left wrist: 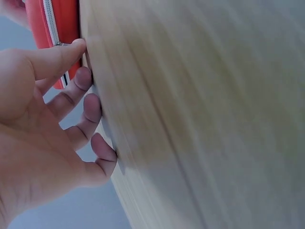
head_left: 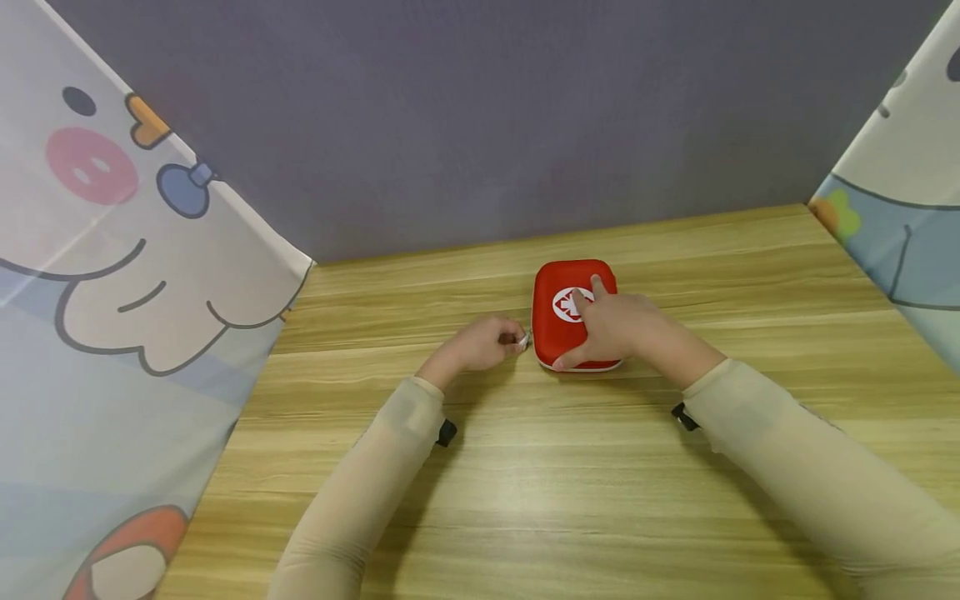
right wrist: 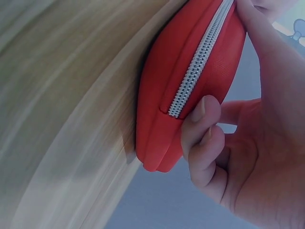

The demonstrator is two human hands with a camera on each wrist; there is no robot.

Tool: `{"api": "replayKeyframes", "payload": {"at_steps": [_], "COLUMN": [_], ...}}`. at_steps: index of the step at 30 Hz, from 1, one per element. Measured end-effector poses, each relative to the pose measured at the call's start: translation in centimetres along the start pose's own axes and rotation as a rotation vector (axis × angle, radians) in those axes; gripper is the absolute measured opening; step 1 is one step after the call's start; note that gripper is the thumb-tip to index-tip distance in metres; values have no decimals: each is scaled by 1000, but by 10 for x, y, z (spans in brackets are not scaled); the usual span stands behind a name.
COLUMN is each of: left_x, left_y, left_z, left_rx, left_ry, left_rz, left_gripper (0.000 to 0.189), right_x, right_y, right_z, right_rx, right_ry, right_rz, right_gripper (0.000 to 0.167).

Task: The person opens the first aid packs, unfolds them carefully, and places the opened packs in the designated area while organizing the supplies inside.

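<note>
A red zippered first-aid case with a white round emblem lies on the wooden table. At its left side my left hand pinches the small zipper pull between thumb and index finger; the other fingers curl loosely near the tabletop in the left wrist view. The silver zipper runs along the case's edge there. My right hand holds the case from the right, thumb at the near edge and two fingers spread over the lid. In the right wrist view, curled fingers press its side, beside closed zipper teeth.
The wooden table extends around the case. Behind it rises a grey-purple wall. Cartoon-printed cloth stands at the left, with similar printed cloth at the right.
</note>
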State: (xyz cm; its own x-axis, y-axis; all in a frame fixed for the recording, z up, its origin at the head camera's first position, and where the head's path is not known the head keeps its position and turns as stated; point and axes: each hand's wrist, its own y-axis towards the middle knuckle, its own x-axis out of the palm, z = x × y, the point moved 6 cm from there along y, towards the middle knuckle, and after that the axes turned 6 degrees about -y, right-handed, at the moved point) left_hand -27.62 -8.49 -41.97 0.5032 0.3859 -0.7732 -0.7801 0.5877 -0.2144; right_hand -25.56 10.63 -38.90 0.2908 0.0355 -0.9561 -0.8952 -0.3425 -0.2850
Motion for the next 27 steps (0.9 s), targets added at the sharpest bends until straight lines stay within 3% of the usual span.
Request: {"api": "replayKeyframes", "payload": {"at_steps": [17, 27], "left_x": [2, 4], "left_y": [-2, -4], "left_z": [7, 2], "left_rx": [-24, -46], "left_ry": [25, 19], "left_rz": [-14, -13], "left_gripper": [10, 9], "right_x": [2, 2], "right_y": [1, 0], "right_z": [2, 1], "right_rx": [2, -1], "right_ry": [8, 18], "right_rz": [4, 2], "right_gripper": [132, 130]}}
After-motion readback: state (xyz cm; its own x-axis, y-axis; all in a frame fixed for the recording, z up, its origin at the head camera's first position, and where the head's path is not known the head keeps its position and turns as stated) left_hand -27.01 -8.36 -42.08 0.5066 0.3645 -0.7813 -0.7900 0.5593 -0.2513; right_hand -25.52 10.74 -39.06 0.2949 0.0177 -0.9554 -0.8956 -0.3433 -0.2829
